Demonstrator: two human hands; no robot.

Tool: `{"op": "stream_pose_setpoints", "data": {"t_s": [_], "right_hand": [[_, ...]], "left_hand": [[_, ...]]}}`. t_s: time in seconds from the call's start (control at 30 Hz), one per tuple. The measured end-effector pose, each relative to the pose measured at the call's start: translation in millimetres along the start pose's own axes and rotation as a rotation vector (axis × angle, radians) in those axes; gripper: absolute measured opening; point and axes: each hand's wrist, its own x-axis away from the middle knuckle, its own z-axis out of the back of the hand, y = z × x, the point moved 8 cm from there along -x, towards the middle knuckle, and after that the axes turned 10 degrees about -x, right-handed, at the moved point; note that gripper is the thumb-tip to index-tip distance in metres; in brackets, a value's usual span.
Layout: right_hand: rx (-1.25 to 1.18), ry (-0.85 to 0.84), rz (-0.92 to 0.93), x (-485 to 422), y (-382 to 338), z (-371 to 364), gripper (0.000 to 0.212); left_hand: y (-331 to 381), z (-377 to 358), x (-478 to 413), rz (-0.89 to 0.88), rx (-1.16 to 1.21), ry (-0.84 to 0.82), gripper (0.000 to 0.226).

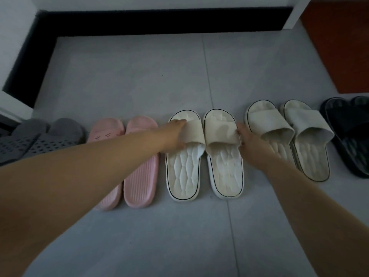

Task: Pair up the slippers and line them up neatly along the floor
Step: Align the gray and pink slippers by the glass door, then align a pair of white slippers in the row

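Two bare forearms (pixel 89 166) reach from the near edge to the middle cream slipper pair (pixel 183 170) on the grey tiled floor (pixel 139 76). The left hand (pixel 175 134) pinches the strap of that pair's left slipper, and the right hand (pixel 249 142) grips the strap edge of its right slipper. Left of this pair lie pink slippers (pixel 139 176), then grey slippers (pixel 40 140). To its right lie a second cream pair (pixel 313 154), then dark slippers (pixel 351 140).

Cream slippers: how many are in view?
4, side by side: left middle slipper, gripped by the left hand; right middle slipper, gripped by the right hand; third slipper and fourth slipper further right.
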Motion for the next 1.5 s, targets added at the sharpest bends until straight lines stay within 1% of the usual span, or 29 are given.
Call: {"op": "stream_pose_setpoints", "data": {"t_s": [0.2,0.33,0.4,0.5,0.57,0.67,0.77,0.83,0.9,0.97,1.07,1.13,1.27,1.33,1.4,1.5], "right_hand": [[-0.026,0.062,0.008,-0.1,2.4,3.8,0.065],[-0.028,0.074,0.007,-2.6,7.6,0.7,0.067],[-0.035,0.050,-0.007,-1.9,7.3,-1.0,0.069],[-0.025,-0.088,0.050,6.7,-5.9,5.5,0.076],[0.024,-0.159,0.078,16.5,-11.4,31.1,0.075],[0.156,-0.191,-0.023,38.5,-3.0,96.2,0.084],[0.325,-0.184,-0.115,73.9,7.3,158.3,0.086],[0.395,-0.228,-0.172,98.2,18.9,177.1,0.087],[0.418,-0.256,-0.177,110.8,31.9,179.2,0.087],[0.382,-0.254,-0.116,108.8,46.2,176.9,0.086],[0.348,-0.237,0.005,83.0,74.8,176.1,0.078],[0.325,-0.224,0.018,56.9,101.9,181.3,0.075],[0.305,-0.232,0.074,-4.1,139.1,188.0,0.081],[0.277,-0.287,0.102,-32.6,150.0,186.1,0.090],[0.241,-0.370,0.098,-54.8,159.7,179.7,0.099],[0.167,-0.468,0.182,-66.5,164.2,169.3,0.100]], "left_hand": [[0.2,-0.5,-0.4,0.000,0.006,0.004,0.079],[2.7,-1.1,-2.7,-0.002,-0.017,0.003,0.079],[3.3,-0.2,-4.0,0.001,-0.017,-0.005,0.080],[5.4,6.5,-6.9,0.009,-0.021,-0.032,0.088],[13.3,24.6,-10.1,-0.017,0.005,-0.026,0.095],[38.5,67.6,-11.9,-0.119,0.133,0.026,0.093],[63.8,104.6,-4.2,-0.205,0.344,0.087,0.086],[80.3,115.8,1.4,-0.272,0.348,0.088,0.085],[89.1,116.3,0.9,-0.288,0.296,0.079,0.086],[95.7,107.8,-7.7,-0.266,0.264,0.052,0.088],[117.2,79.6,-28.8,-0.224,0.199,0.011,0.089],[145.3,61.3,-46.8,-0.198,0.168,0.022,0.089],[201.6,23.3,-83.1,-0.095,0.134,0.017,0.091],[219.0,10.2,-97.0,-0.023,0.146,0.009,0.092],[223.4,3.4,-106.0,0.069,0.205,0.021,0.089],[220.3,-0.5,-110.7,0.167,0.267,0.057,0.079]]}}
